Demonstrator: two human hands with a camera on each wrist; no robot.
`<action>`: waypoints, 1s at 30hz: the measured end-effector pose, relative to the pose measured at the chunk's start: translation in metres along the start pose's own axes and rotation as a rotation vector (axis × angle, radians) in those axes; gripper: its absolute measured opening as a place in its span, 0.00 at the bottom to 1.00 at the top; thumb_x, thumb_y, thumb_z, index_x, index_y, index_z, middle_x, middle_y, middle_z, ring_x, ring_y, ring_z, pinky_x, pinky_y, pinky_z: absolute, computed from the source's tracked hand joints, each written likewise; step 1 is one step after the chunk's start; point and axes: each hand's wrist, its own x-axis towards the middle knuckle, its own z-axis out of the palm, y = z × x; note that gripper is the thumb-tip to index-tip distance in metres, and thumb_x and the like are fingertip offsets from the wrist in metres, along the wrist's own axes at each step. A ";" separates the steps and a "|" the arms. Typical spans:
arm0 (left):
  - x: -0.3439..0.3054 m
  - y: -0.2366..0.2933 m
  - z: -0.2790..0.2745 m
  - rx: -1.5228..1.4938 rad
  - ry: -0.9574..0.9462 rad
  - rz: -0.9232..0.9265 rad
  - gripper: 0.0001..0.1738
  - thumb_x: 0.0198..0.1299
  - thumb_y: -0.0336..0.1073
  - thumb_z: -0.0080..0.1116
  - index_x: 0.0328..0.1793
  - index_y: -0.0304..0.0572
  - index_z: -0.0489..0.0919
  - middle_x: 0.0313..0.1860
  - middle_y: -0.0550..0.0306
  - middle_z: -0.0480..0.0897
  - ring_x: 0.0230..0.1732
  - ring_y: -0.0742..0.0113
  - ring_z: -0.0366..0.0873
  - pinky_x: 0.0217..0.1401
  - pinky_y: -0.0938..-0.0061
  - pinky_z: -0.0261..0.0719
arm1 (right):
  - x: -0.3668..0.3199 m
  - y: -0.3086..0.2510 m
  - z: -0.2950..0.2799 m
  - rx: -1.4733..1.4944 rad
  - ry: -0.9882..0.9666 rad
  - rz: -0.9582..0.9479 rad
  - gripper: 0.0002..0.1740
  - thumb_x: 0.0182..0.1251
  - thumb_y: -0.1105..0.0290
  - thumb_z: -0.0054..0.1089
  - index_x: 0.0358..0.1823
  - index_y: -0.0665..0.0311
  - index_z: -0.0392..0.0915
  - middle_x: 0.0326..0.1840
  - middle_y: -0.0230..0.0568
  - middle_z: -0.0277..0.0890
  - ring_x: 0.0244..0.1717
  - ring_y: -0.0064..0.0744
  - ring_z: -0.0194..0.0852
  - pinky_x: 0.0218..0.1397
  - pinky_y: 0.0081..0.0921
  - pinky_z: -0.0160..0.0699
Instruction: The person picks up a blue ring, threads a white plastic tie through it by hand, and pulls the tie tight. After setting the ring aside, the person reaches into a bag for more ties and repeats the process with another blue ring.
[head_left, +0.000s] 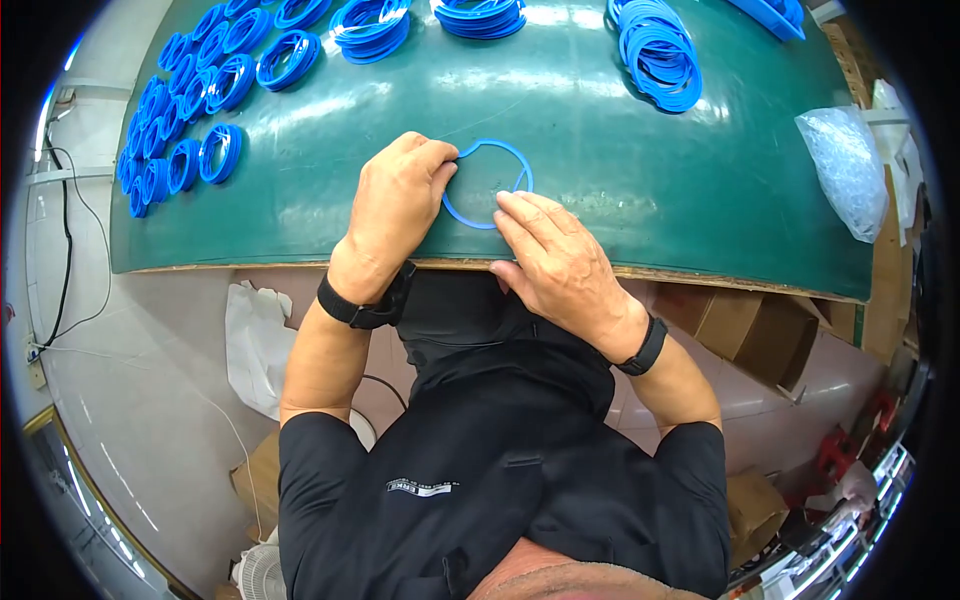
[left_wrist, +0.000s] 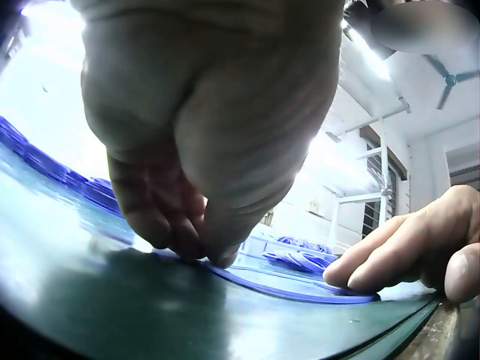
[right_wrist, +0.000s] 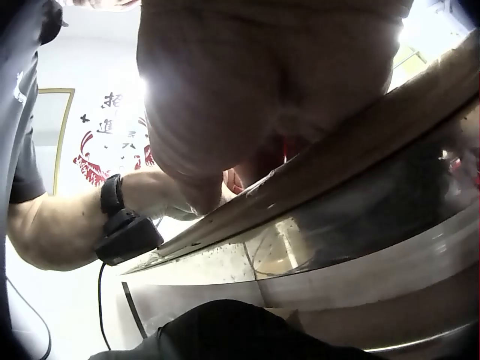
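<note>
A thin blue ring (head_left: 512, 148) lies on the green table near its front edge, with a short strand crossing inside its right part. The left hand (head_left: 400, 195) pinches the ring's upper left between thumb and fingers; in the left wrist view those fingertips (left_wrist: 217, 259) meet the blue band (left_wrist: 277, 292) at the tabletop. With fairly straight fingers, the right hand (head_left: 560, 262) rests on the ring's lower right side, its thumb apart near the table edge. The right wrist view shows the right hand (right_wrist: 262, 90) from below, its fingertips hidden behind the table edge.
Many blue coils (head_left: 220, 153) stand in rows at the table's left. Flatter stacks (head_left: 370, 30) lie along the back, and a spread pile (head_left: 660, 60) lies at the back right. A clear plastic bag (head_left: 845, 165) is at the right edge; cardboard boxes (head_left: 745, 330) are below the table.
</note>
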 end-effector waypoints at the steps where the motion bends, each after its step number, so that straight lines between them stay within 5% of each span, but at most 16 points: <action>1: 0.000 -0.001 0.000 0.022 0.015 0.000 0.07 0.65 0.28 0.74 0.49 0.40 0.91 0.41 0.48 0.88 0.45 0.42 0.89 0.49 0.53 0.88 | -0.001 0.001 0.000 0.021 -0.002 -0.025 0.33 0.58 0.69 0.84 0.65 0.74 0.85 0.75 0.50 0.81 0.77 0.53 0.78 0.82 0.47 0.78; 30: -0.014 0.029 0.019 0.205 0.183 -0.048 0.11 0.67 0.24 0.72 0.54 0.36 0.92 0.47 0.45 0.90 0.48 0.44 0.89 0.52 0.55 0.87 | -0.001 0.002 0.006 -0.035 0.045 -0.111 0.30 0.59 0.65 0.82 0.60 0.75 0.88 0.70 0.52 0.84 0.74 0.48 0.81 0.83 0.43 0.79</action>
